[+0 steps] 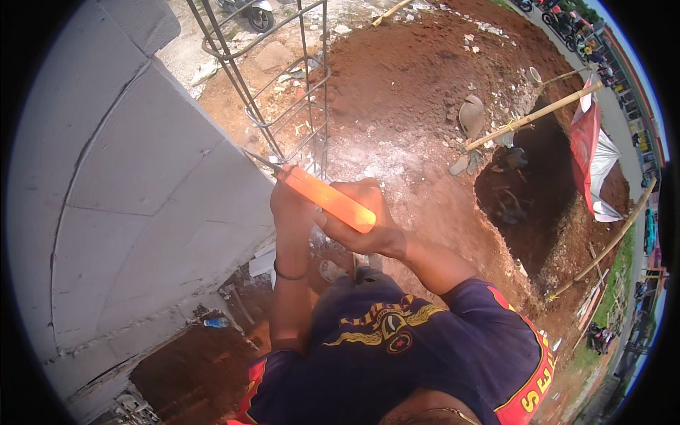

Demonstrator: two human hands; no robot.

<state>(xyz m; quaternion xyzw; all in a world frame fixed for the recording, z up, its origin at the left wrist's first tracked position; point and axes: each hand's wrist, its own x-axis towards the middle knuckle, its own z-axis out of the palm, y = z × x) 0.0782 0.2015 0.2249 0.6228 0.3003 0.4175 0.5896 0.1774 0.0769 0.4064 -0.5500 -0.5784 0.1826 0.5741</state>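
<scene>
A bright orange, bar-shaped tool (pixel 329 197) is held at a slant in front of my chest. From its upper left end a thin dark part points at the edge of the grey block wall (pixel 156 142); whether the two touch, I cannot tell. My left hand (pixel 290 212) is closed around the tool near that end, some fingers hidden behind it. My right hand (pixel 365 212) grips it closer to the lower right end, thumb along the underside. Just beyond my hands stands an upright cage of steel reinforcing bars (pixel 294 85).
A deep pit (pixel 528 198) with a person down inside opens at the right. Bamboo poles (pixel 535 117) and a red and white sheet (pixel 588 156) border it. Reddish soil with whitish dust surrounds me. A blue-labelled bottle (pixel 216 322) lies by the wall's foot.
</scene>
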